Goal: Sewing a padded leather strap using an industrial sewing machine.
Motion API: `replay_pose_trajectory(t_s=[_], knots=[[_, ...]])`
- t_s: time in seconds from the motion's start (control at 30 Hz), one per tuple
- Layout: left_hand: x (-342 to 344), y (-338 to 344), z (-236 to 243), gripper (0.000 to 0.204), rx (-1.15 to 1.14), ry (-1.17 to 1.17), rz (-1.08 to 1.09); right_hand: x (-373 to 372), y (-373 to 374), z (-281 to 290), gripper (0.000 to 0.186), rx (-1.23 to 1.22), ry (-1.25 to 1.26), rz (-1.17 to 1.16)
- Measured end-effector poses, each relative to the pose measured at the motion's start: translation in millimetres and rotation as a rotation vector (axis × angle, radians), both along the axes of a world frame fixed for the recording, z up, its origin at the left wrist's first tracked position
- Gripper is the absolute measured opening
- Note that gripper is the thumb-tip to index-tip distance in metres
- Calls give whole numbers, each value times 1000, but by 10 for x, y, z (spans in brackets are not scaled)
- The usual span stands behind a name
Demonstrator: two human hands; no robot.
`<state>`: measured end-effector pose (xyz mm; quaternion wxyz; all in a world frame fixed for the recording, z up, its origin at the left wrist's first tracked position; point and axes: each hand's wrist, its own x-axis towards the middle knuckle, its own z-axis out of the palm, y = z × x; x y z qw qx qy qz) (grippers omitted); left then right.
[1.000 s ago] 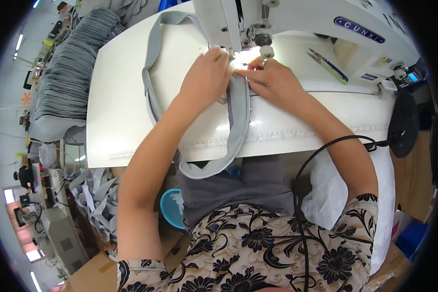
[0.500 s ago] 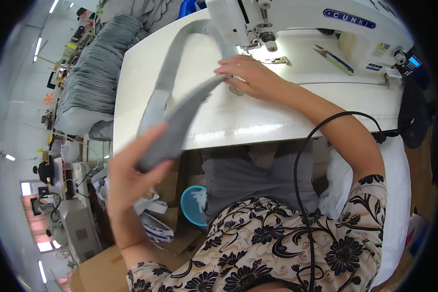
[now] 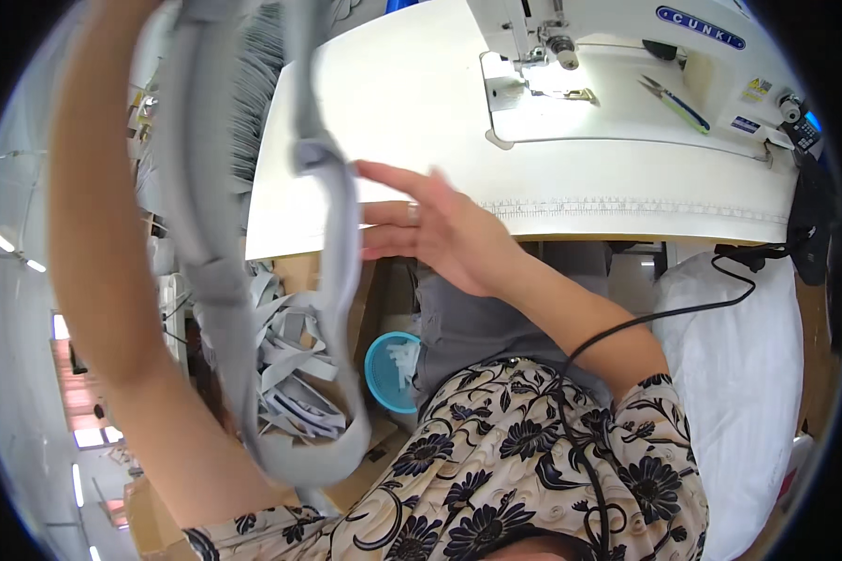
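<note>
A long pale grey fabric loop (image 3: 213,290), partly blurred, hangs on the left, from the top edge down past the table. My left forearm (image 3: 98,234) is raised along its outer side; the hand is cut off by the top edge, so its grip is hidden. My right hand (image 3: 454,229) is open in front of the table's edge, fingers spread leftward, their tips at the loop's inner strand. The white sewing machine (image 3: 617,23) stands at upper right, its lamp lighting the needle area; green-and-blue thread snips (image 3: 683,107) lie on its bed.
The white table (image 3: 374,93) carries a printed ruler along its front. Beyond its left side is a stack of grey padded pieces (image 3: 257,103). Below are loose grey strips (image 3: 290,341), a cyan basin (image 3: 372,374) and a white bag (image 3: 730,393). A black cable (image 3: 641,320) crosses my right forearm.
The grey loop has left the needle area and is lifted to the left. My left arm has risen out of the top edge; my right hand has drawn back from the machine.
</note>
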<state>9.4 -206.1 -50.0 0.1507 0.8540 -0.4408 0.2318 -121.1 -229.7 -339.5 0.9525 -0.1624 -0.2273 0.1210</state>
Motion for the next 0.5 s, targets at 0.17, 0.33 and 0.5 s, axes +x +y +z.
replay_pose_trajectory(t_s=[0.17,0.33,0.5], knots=[[293,-278,-942,31,-23,371,-144,-89,-75,-640,68,-386,204,-290],[257,-211,-710,33,-221,660,-149,-167,204,-608,50,-680,145,-383],[654,-419,-1318,35,323,-269,-15,-333,80,-848,34,-453,400,-365]])
